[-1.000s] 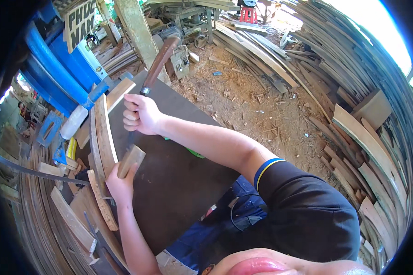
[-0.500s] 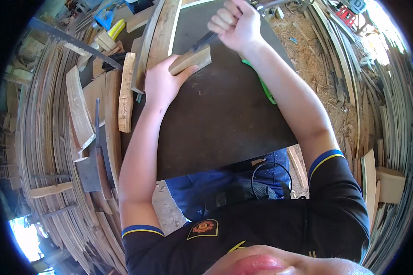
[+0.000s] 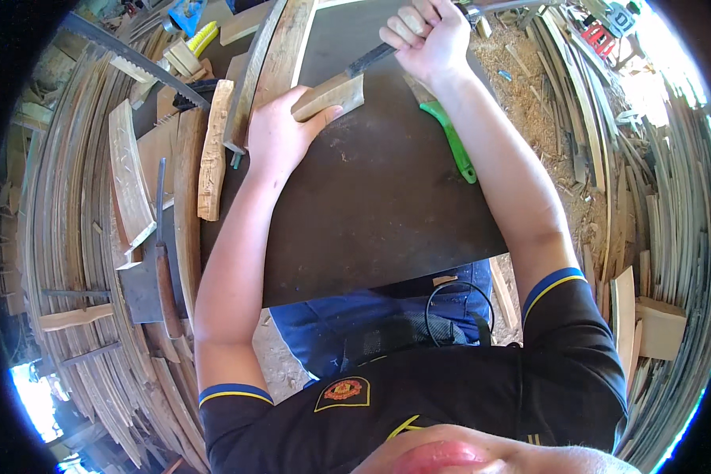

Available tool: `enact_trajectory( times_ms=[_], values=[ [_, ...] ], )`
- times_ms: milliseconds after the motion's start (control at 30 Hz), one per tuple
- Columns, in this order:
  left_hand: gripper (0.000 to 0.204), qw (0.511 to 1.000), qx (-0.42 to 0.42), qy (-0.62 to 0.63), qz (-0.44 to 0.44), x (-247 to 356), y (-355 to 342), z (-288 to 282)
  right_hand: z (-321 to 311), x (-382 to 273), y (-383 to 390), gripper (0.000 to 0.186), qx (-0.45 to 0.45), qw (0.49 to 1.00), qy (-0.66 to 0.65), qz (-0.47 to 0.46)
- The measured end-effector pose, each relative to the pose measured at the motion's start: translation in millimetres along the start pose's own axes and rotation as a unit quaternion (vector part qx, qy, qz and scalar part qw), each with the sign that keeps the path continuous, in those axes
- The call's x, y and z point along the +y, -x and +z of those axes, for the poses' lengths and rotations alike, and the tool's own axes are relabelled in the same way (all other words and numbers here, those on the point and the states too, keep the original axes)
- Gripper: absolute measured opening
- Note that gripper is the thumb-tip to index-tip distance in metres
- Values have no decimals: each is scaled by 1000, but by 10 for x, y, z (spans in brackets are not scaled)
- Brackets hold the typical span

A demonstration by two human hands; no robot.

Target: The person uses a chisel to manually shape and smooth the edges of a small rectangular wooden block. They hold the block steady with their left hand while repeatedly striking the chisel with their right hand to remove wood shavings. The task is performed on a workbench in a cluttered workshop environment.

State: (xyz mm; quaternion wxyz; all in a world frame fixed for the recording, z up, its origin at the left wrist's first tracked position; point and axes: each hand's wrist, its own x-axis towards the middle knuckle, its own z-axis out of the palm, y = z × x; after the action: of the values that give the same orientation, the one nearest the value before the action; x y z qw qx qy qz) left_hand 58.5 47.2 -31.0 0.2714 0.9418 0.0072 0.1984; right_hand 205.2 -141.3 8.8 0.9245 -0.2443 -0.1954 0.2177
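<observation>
A short wood block (image 3: 328, 96) is gripped in my left hand (image 3: 280, 128), fingers around its left side and thumb along the near edge. My right hand (image 3: 433, 43) is closed around a dark, flat file-like tool (image 3: 371, 58). The tool's left end rests at the upper edge of the block; its grip is hidden in my fist. Both hands are over the far part of the dark tabletop (image 3: 371, 205). Beside my right forearm lies a green-handled tool (image 3: 454, 146), its far part partly covered by my hand and wrist.
Curved wood pieces (image 3: 284, 59) lie past my left hand, with a rough wood strip (image 3: 215, 150) nearer. A saw blade (image 3: 134, 59) and a wooden-handled file (image 3: 166, 288) sit at left. Stacked planks (image 3: 71, 197) flank the table; sawdust (image 3: 513, 87) covers the floor at right.
My right hand has moved a little to the right, away from the block, baring more of the dark tool. More of the green-handled tool shows. My left hand keeps its hold.
</observation>
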Motion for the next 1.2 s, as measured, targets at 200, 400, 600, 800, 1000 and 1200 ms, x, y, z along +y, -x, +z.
enact_trajectory(
  times_ms=[200,400,600,800,1000,1200],
  values=[
    [45,1000,13,15,2,3,49,-41,5,20,-17,50,-4,1000,-4,25],
    [46,1000,-7,10,-9,17,10,-43,-83,-64,-41,51,-2,999,-34,27],
    [43,1000,7,5,-6,-3,45,6,126,242,39,48,-41,994,-47,85],
    [42,999,21,16,24,-87,26,6,162,0,22,52,-12,999,9,47],
    [46,1000,-3,-8,-2,-3,31,11,107,227,38,51,-46,997,-35,54],
    [44,999,21,-1,30,-69,10,-1,162,230,32,51,-58,995,-22,72]
  ],
)
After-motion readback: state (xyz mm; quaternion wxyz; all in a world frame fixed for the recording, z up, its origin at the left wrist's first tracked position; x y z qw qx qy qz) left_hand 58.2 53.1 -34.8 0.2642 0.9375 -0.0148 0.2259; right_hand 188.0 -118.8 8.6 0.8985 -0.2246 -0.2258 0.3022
